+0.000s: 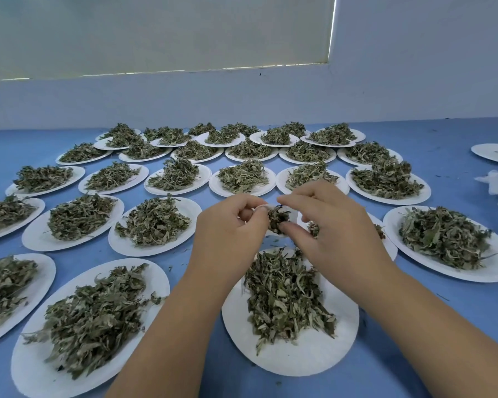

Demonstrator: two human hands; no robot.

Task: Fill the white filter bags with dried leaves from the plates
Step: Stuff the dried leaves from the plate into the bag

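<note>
Your left hand (230, 225) pinches the filter bag (273, 218) mouth open so your right hand (322, 222) can pinch dried leaves (276, 216) in, above the plate (299, 351).

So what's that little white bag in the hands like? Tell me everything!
The filter bag is small, white and looks like thin soft fabric. Fingers hide most of it. A clump of dried leaves pokes out of it. The left hand and right hand pinch it from both sides, above a plate of leaves.
</note>
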